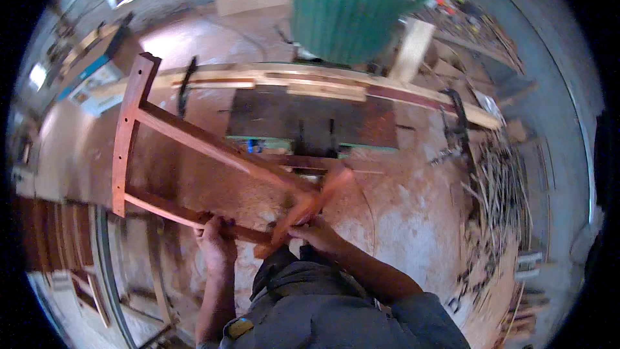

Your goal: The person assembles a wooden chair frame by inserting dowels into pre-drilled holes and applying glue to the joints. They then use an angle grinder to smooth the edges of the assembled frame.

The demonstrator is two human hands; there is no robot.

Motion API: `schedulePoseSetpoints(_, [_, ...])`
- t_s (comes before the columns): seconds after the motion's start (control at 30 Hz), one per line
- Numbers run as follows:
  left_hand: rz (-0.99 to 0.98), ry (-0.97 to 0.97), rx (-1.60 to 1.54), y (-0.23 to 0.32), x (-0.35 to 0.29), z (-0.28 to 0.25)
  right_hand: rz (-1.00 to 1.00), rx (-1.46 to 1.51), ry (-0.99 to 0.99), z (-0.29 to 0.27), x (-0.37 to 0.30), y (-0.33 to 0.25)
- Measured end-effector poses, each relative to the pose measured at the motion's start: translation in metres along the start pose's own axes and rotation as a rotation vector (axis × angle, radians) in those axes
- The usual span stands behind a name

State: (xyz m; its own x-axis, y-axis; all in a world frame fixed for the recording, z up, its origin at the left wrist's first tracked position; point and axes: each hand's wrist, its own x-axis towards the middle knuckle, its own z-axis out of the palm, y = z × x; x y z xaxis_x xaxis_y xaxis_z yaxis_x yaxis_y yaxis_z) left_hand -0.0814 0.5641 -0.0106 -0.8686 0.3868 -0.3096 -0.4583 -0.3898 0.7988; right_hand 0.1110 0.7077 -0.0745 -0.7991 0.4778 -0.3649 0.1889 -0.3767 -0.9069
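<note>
Red-brown wood frame [200, 139] is up in front of the person's body, above the floor [413, 200], both hands on it. Long axis runs slantwise: left post [122, 155] out forward and to the left, right post [302, 210] close in by the lap; upper rail [245, 163] and lower rail [169, 212] span between. Left grip [217, 243] pinches the lower rail, fingers curled round it, partway along and nearer the right post than the left one. Right grip [320, 236] is at the right post, looks closed on it; fingertips go behind the wood, and that end is motion-blurred, so exact finger placement unclear. Key relation: most of the frame's length lies forward-left of both grips, so probably heavy on that side. Left hand is the nearer one to the far end; right hand owns the near end. Beyond the frame, well apart from the hands: dark panel [271, 113], pale planks [326, 90], green sheet [349, 13]. Stick pile [500, 194] off to the right.
</note>
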Motion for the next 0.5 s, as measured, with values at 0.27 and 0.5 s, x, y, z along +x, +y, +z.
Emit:
schedulePoseSetpoints(0.27, [-0.101, -0.230, 0.434, -0.017, 0.026, 0.016, 0.268, 0.637, 0.220, -0.028, -0.085, 0.030])
schedulePoseSetpoints(0.5, [-0.260, -0.292, 0.808, -0.027, 0.047, 0.030, -0.038, 0.704, 0.426, -0.078, -0.140, 0.042])
